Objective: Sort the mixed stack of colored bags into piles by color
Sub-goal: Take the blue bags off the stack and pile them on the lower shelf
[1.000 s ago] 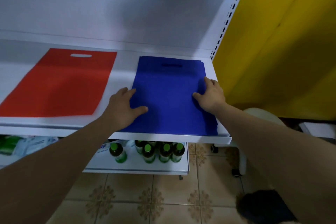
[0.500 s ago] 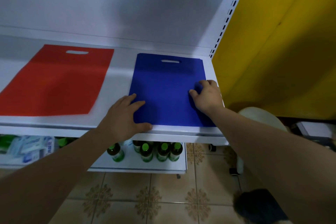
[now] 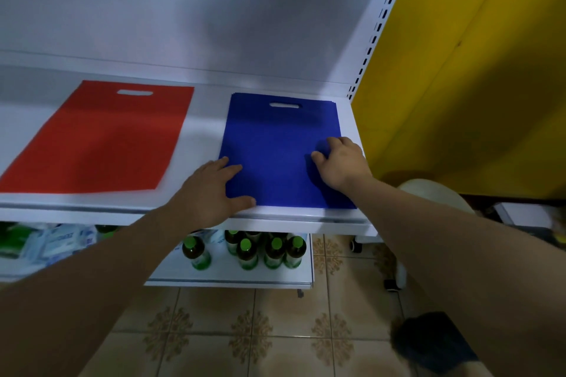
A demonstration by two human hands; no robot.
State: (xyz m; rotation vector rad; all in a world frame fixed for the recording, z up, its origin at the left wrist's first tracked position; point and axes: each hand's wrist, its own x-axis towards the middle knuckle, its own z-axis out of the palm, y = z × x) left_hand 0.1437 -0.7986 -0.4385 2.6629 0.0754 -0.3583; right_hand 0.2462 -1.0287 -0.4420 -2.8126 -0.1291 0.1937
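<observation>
A blue bag (image 3: pixel 275 156) lies on top of a stack at the right end of the white shelf (image 3: pixel 199 144), with edges of more bags showing under it. A red bag (image 3: pixel 101 141) lies flat to the left, apart from the stack. My left hand (image 3: pixel 211 190) rests flat on the blue bag's near left corner, thumb along the shelf's front edge. My right hand (image 3: pixel 340 162) sits on the bag's right side with bent fingers and thumb pinching at the fabric.
A slotted white upright (image 3: pixel 379 24) and a yellow panel (image 3: pixel 459 86) close off the shelf's right side. Below, a lower shelf holds several green-capped bottles (image 3: pixel 248 251) and white packets (image 3: pixel 58 242). Tiled floor and a white stool (image 3: pixel 435 193) lie beneath.
The blue stack has been squared up on the shelf. My right hand's fingers went from flat to bent, and my left hand slid to the near left corner.
</observation>
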